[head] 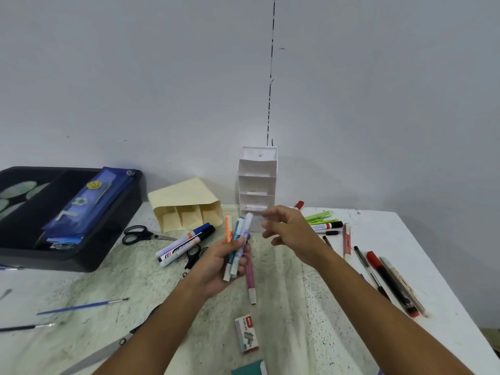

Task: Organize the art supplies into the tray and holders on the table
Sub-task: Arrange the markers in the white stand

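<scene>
At the far left of the table [311,307] sits a black plastic tray [108,239] with divided compartments; a long blue pencil case [86,204] printed with small pictures lies slanted across it, and pale green oval shapes show in its left compartment. Beside it a cream holder [186,209] lies tipped on its side, its three slots facing forward and holding nothing I can see. Behind the hands a tall white tiered holder [257,180] stands upright against the wall, its open shelves stacked one above another. The left hand [216,263] grips a bundle of pastel highlighters [238,239], orange, teal and lilac, fingers curled round their barrels, with a pink one hanging lower. The right hand [289,231] hovers just beside them, fingers loosely spread and holding nothing. The tabletop is mottled with green stains. Whiteboard markers [186,240] and black-handled scissors [138,234] lie near the cream holder; green highlighters [319,216] and more pens [389,282] lie at the right. A staples box [246,334] lies near the front edge, thin paintbrushes [81,307] to the left.
</scene>
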A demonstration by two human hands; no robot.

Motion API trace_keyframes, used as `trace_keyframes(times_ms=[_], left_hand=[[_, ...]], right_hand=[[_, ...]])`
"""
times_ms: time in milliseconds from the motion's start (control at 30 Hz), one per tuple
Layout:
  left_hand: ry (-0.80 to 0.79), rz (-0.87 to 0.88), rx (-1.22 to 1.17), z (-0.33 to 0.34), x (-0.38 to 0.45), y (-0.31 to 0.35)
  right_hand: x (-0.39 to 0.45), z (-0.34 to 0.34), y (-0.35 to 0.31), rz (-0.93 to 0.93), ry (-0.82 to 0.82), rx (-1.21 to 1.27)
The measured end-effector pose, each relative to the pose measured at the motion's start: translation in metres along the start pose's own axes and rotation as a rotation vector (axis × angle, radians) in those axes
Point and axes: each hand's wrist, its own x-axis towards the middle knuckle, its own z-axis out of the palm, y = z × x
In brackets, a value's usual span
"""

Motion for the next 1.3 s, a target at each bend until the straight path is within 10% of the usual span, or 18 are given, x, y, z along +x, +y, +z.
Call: trace_keyframes(times_ms=[333,533,767,1300], left_hand=[[0.238,0.052,0.011,-0.027,-0.007,0.015],[0.292,0.063,0.094,-0.032,-0.001,0.009],[0.248,0.09,0.236,-0.019,0.003,0.0],[0.222,0.457,0.528,0.007,0.006,0.036]], right_hand=[[0.005,0.05,0.051,0.197,-0.109,-0.861],[0.01,0.044,0.045,0.262,-0.197,-0.694],[0.011,0.018,0.026,0.252,-0.238,0.189],[0.023,-0.003,-0.051,-0.252,0.007,0.195]])
